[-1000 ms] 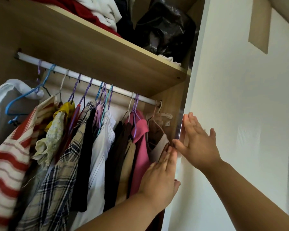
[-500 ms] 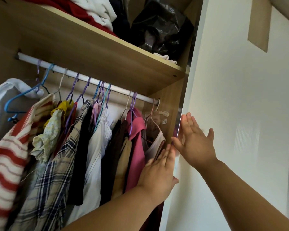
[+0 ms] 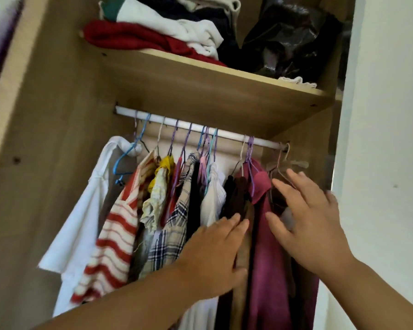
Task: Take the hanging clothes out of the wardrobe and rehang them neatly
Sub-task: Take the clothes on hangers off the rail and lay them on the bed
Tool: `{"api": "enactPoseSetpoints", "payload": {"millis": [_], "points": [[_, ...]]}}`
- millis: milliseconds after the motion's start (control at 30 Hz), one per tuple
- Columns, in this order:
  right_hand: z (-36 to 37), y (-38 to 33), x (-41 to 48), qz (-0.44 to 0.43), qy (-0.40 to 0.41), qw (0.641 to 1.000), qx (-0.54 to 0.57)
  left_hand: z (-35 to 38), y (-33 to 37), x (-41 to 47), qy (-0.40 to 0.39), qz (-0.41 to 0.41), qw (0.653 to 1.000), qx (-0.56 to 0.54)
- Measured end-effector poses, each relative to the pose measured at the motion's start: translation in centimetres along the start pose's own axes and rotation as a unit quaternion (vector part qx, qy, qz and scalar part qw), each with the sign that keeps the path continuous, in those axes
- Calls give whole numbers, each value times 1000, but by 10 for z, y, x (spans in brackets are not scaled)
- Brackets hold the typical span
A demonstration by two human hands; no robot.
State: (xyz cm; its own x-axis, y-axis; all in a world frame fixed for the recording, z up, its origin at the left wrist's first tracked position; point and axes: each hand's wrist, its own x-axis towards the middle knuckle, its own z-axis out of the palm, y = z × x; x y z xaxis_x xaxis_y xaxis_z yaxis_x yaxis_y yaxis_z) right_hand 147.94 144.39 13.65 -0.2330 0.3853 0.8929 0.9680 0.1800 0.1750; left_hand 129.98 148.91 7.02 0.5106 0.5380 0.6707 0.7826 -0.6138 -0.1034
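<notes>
The clothes [image 3: 177, 210] are seen crowded on hangers along the rail [image 3: 224, 135] in the wardrobe [image 3: 57, 144]. None is judged removed, so all taking out and rehanging is left. The left hand [image 3: 215, 256] and right hand [image 3: 312, 227] are laid straight-fingered among the garments, with nothing grasped. No writing can be read.

A light brown wooden shelf [image 3: 224, 91] spans the wardrobe. On the shelf's left part lies a folded dark red knitted garment [image 3: 129, 36], with crumpled white cloths [image 3: 177, 25] stacked on it. A shiny black plastic bag [image 3: 289, 36] sits on the shelf's right part, and a small white cloth [image 3: 296, 81] lies at its front right edge. Just under the shelf, a white round rail [image 3: 227, 136] carries thin coloured hangers [image 3: 174, 136] bearing the hanging clothes [image 3: 172, 234].
</notes>
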Motion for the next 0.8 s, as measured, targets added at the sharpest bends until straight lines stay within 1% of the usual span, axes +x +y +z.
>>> {"api": "enactPoseSetpoints", "payload": {"millis": [100, 167, 267, 367, 500, 567, 633, 700, 800], "points": [[9, -47, 1, -59, -4, 998, 37, -23, -39, -34, 25, -38, 998, 35], [16, -78, 5, -80, -16, 996, 47, -38, -63, -51, 60, -54, 994, 67], [28, -128, 16, -83, -39, 993, 69, -62, -97, -76, 94, -71, 990, 82], [38, -175, 28, -81, -40, 992, 86, -87, -131, -100, 117, -70, 983, 123], [50, -232, 45, -59, -34, 991, 111, -118, -180, -126, 113, -75, 972, 190], [56, -258, 57, -40, -38, 992, 116, -134, -203, -133, 118, -60, 963, 235], [60, -279, 70, -9, -59, 990, 126, -150, -221, -136, 135, -31, 954, 264], [64, -294, 82, 17, -67, 989, 133, -165, -233, -134, 156, -11, 948, 277], [74, -309, 101, 46, -76, 987, 137, -186, -252, -126, 181, -15, 944, 274]]}}
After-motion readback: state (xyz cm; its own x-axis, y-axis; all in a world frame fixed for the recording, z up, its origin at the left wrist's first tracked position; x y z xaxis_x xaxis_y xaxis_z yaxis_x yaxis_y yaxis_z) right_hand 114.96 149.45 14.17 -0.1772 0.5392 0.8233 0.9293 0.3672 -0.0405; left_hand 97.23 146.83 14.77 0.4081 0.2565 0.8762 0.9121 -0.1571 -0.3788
